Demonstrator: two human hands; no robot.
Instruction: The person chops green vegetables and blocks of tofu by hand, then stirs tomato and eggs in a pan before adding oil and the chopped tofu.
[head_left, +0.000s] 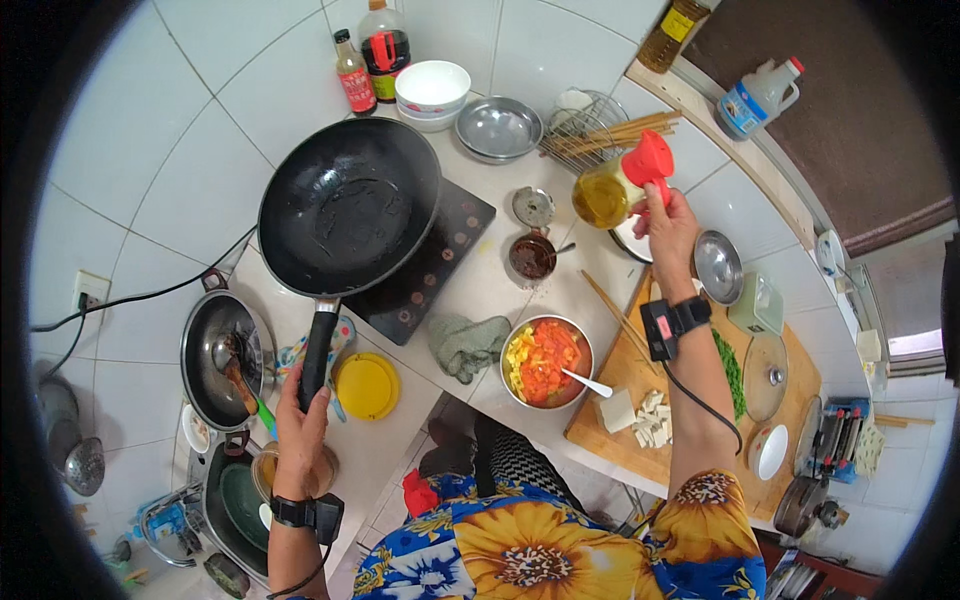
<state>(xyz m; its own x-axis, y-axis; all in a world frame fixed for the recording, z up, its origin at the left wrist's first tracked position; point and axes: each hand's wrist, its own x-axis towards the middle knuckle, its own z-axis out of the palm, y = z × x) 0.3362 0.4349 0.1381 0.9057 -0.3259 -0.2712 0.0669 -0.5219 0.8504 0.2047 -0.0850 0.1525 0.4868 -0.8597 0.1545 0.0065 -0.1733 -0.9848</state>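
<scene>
A black wok (352, 206) stands tilted over the induction cooktop (442, 262), its inside dark with a shiny film. My left hand (302, 427) is closed around the lower end of its black handle (319, 352). At the upper right my right hand (667, 225) grips the red handle of a glass oil pot (600, 196) with a red top; yellow oil lies inside. The pot is tipped sideways, above the counter near the wire basket. Below it stands a small pot of dark red sauce (531, 259) with a spoon.
A steel bowl (511, 382) of chopped tomato and yellow pieces stands near the counter's front edge. The wooden cutting board (589, 427) bears tofu (616, 410) and chopped greens (726, 375). A grey cloth (469, 349), a yellow lid (367, 385) and a second pan (199, 360) surround the cooktop.
</scene>
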